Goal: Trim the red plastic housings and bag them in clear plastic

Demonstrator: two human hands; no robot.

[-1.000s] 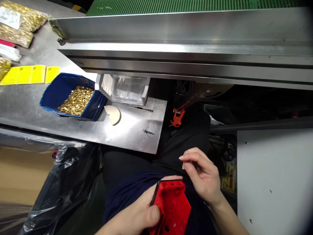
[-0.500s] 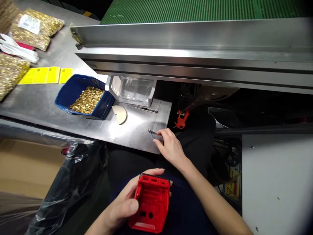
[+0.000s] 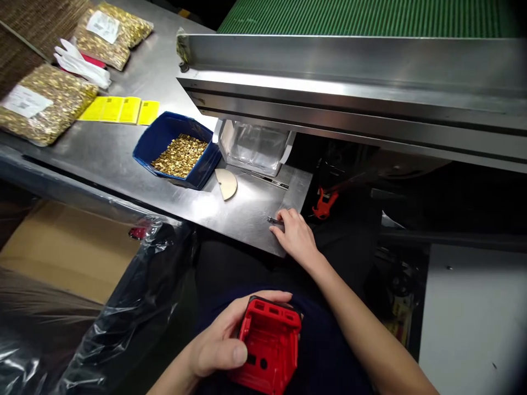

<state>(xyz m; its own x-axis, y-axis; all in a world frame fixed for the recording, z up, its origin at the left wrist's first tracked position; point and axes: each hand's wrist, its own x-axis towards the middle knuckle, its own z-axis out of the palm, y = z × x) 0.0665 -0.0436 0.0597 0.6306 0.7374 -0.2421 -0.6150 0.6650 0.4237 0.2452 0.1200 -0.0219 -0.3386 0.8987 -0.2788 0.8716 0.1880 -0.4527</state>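
My left hand [image 3: 224, 337] is wrapped round a red plastic housing [image 3: 272, 340], an open, box-like shell with slots along its top end and two dark holes inside. Its hollow side faces up, and black trim shows at the far edge. Over the corner of the metal table, my right hand [image 3: 297, 236] has its thumb and fingers closed round a small metal tool [image 3: 274, 220] that looks like a nail clipper. Only the tool's tip shows past the fingers. A cream half-disc [image 3: 226, 184] and a thin, dark, knife-like tool [image 3: 269, 180] lie farther up the table.
A blue bin [image 3: 144, 145] holds many small brass pieces. Beside it stands a clear-lined bin [image 3: 290, 147] under a metal rail [image 3: 329, 90]. Yellow labels [image 3: 129, 109], white gloves [image 3: 82, 66] and bags of brass parts [image 3: 49, 104] lie left. An orange clamp [image 3: 325, 204] hangs past the table edge.
The view has swung left, so the table things appear farther right. My right fingers have closed in over the small metal tool. The red housing stays in my left hand.
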